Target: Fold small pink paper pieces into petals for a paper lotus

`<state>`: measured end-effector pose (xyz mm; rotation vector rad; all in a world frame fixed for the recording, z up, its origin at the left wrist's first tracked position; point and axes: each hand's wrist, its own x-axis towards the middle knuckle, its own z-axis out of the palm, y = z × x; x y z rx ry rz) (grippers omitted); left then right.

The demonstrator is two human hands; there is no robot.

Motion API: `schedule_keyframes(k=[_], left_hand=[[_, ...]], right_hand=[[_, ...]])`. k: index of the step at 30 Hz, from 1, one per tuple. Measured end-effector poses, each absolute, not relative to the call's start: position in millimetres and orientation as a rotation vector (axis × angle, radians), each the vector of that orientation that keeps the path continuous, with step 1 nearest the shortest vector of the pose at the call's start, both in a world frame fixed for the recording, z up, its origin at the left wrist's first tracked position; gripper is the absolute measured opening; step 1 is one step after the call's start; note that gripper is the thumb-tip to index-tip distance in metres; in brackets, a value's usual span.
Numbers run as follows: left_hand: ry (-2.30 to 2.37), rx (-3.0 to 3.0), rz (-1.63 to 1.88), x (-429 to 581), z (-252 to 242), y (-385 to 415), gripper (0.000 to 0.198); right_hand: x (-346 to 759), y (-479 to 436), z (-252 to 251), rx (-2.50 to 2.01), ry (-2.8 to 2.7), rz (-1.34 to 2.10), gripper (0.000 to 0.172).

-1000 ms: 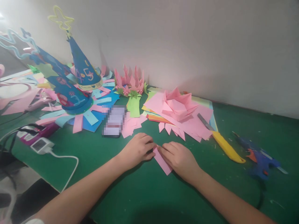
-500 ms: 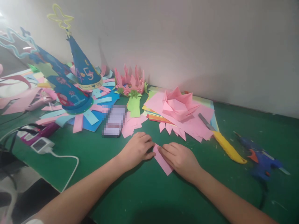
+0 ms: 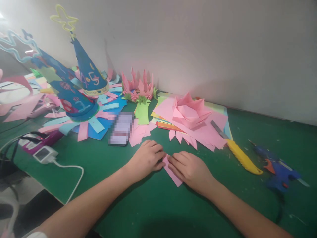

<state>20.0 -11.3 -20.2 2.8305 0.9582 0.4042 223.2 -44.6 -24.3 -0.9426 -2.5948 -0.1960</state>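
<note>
Hands [image 3: 150, 158] [image 3: 191, 169] hold a pink paper strip [image 3: 174, 174] on the green table [image 3: 143, 201]

Pale grey wall [image 3: 210, 49] spans the far side, plain, with soft shadows low down at centre and right. Green tabletop [image 3: 123, 208] runs up to it, pale specks and scuffs on the right, dim shadow at the near middle. Table edge cuts diagonally at near left; pale patch [image 3: 27, 190] and black area below. Bright glare [image 3: 2, 19], far left.
</note>
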Motion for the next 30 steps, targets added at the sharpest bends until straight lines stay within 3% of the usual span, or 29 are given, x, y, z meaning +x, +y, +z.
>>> schedule_keyframes(k=[10,27,30], left_hand=[[0.992,2.89,0.347,27.6,-15.5,-11.1,0.022],[0.833,2.828,0.579,28.5,-24.1,-7.5,0.022],[0.848,2.862,0.55,26.8,-23.0,-7.3,0.026]], right_hand=[[237.7,-40.0,-23.5,-1.025,-2.505,-0.031,0.037],[253.3,-39.1,-18.7,-0.972,-2.436,-0.213,0.04],[254.0,-40.3,-16.0,-1.001,-2.302,-0.134,0.032]])
